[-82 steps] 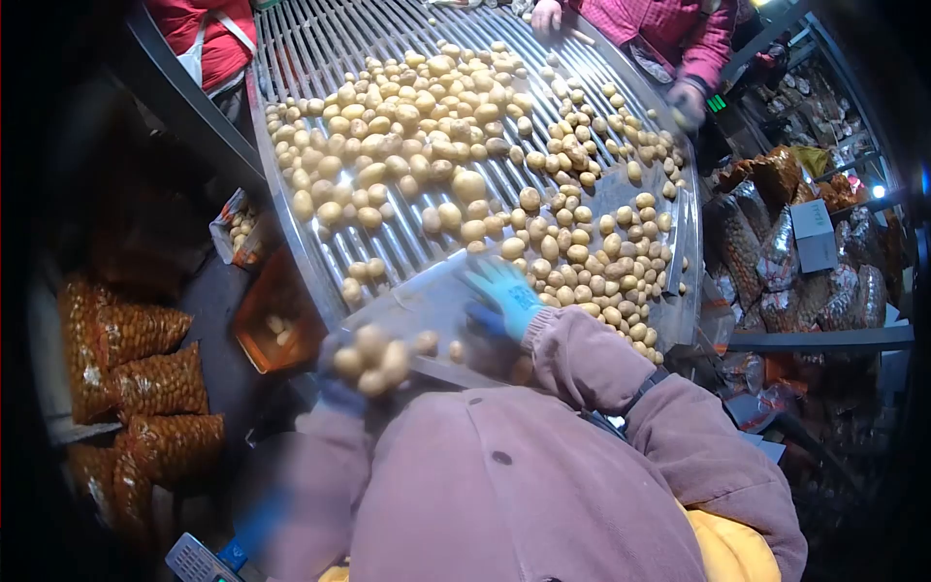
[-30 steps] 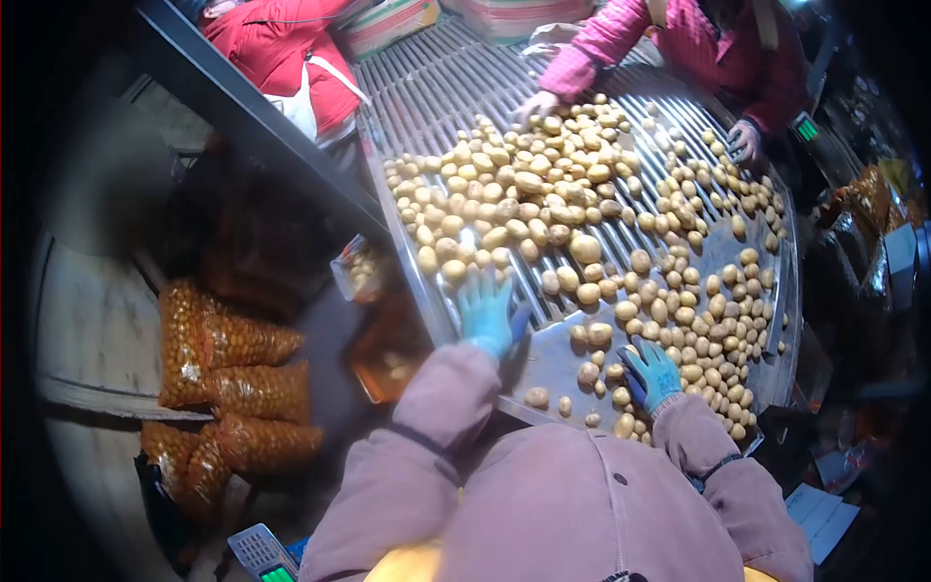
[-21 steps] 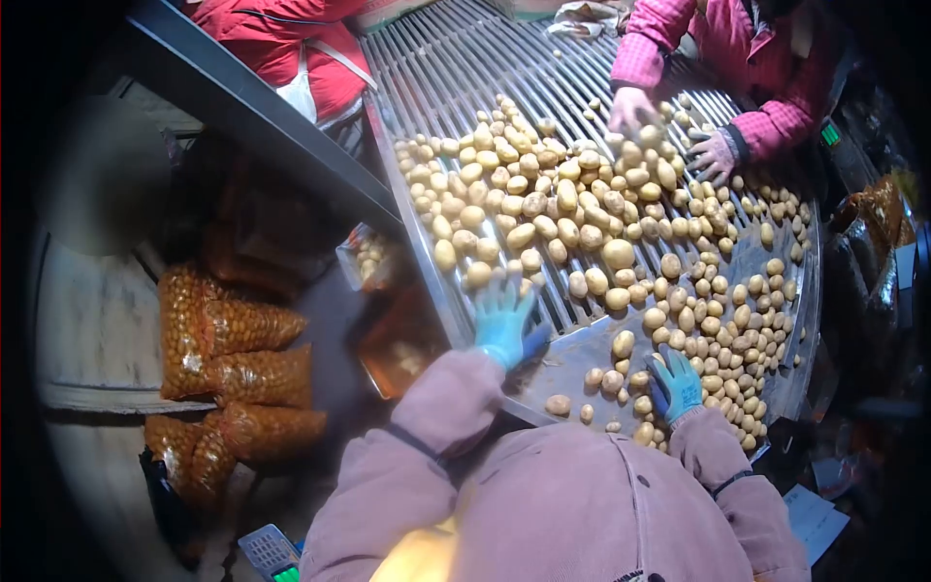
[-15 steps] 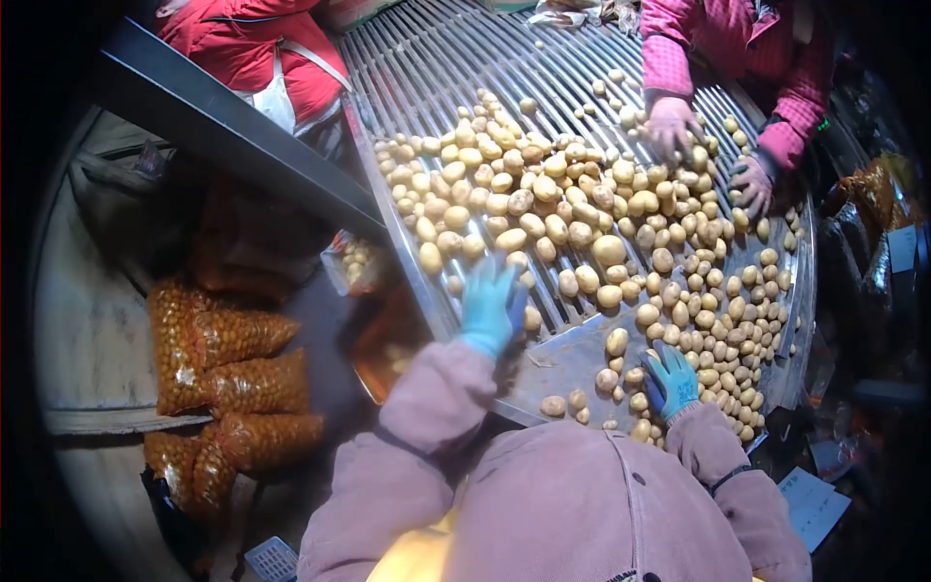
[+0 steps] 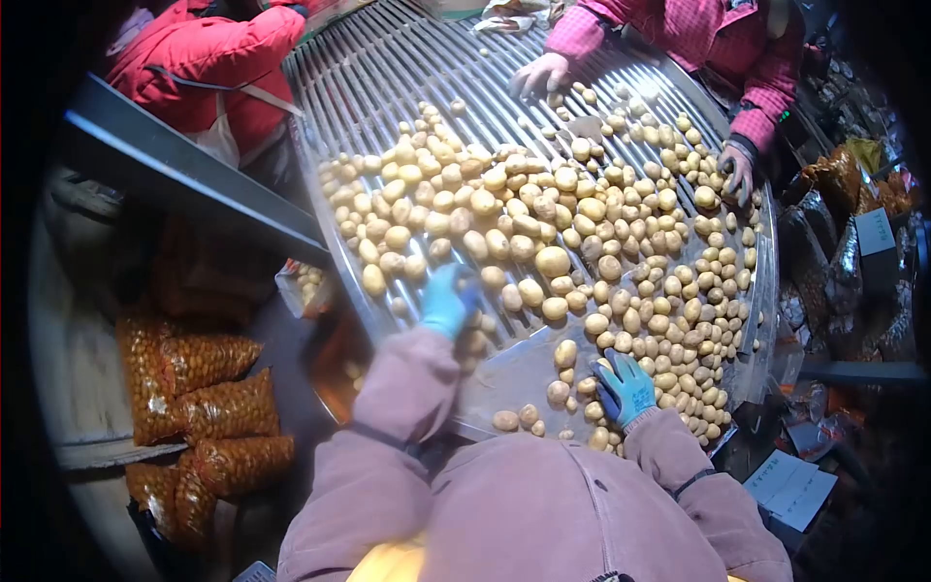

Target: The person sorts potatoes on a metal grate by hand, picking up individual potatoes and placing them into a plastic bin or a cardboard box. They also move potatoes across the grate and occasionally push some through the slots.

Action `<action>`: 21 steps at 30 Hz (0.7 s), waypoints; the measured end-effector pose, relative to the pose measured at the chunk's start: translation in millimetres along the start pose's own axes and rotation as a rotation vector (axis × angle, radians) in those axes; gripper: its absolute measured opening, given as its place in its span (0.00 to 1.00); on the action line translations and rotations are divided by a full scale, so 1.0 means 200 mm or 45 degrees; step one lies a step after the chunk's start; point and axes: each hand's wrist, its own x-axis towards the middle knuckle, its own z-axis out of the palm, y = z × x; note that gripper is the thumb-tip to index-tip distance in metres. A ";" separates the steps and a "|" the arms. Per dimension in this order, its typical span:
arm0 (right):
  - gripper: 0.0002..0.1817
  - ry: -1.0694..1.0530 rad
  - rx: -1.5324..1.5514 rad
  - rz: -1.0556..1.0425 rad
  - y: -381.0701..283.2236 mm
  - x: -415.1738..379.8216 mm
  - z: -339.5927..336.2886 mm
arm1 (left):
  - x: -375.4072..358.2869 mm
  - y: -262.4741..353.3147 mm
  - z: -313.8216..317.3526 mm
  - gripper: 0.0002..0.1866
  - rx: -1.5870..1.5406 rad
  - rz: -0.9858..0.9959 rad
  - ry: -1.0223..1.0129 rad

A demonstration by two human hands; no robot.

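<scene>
A spread of potatoes (image 5: 553,260) lies over the slatted metal sorting table (image 5: 388,58). My left hand (image 5: 447,301), in a blue glove, is at the left side of the heap, above the slats. Motion smears its fingers, and potatoes lie right beside them. My right hand (image 5: 628,386), gloved in light and dark blue, rests among potatoes on the smooth metal plate (image 5: 509,373) at the near end. Its fingers are apart and reach over the potatoes at their tips.
Across the table a person in a pink checked jacket (image 5: 713,39) has one hand over the slats and one by the right rim. Someone in red (image 5: 208,68) stands far left, behind a metal beam (image 5: 194,165). Filled net sacks (image 5: 228,407) lie left below.
The view has shifted, moving the table left in the picture. My left hand's fingers look more drawn in. The co-worker's one hand has moved off the heap to the bare slats.
</scene>
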 end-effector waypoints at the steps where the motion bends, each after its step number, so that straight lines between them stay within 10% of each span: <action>1: 0.21 0.003 0.013 0.001 -0.02 0.01 -0.02 | 0.04 -0.02 -0.03 0.16 -0.229 -0.141 0.042; 8: 0.21 0.018 0.014 -0.018 -0.03 0.04 -0.04 | 0.47 0.19 -0.30 0.23 0.955 0.018 -0.123; 15: 0.22 -0.139 0.050 0.098 -0.02 0.01 -0.03 | 0.45 0.19 -0.17 0.22 0.907 -0.163 -0.152; 21: 0.22 -0.122 0.123 0.126 -0.03 0.03 -0.06 | 0.15 0.16 -0.19 0.28 0.872 0.161 0.024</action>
